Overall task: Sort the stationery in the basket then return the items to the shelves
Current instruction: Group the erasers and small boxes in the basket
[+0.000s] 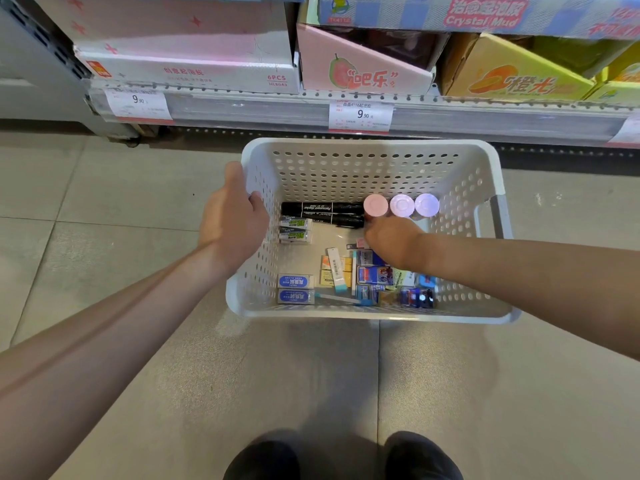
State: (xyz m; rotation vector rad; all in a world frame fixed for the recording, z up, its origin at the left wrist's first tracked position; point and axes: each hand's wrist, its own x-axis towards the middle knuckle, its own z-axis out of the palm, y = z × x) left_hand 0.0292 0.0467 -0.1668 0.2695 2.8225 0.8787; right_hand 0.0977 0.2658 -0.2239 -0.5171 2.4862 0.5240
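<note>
Grey floor tiles carry a white perforated basket (367, 161) at frame centre, below a shop shelf (346, 110) with price tags. Step in hand, judged: grouping like items. Keep the two black permanent markers (322, 213) parallel against the far wall, beside the three round pastel lids (401, 205), and lift small items singly. Left hand (235, 216) grips the basket's left rim, fingers curled over it. Right hand (391, 239) reaches down at the markers' right end, palm down; fingers hidden, so its grasp cannot be told. Erasers (296, 288) lie lower left.
</note>
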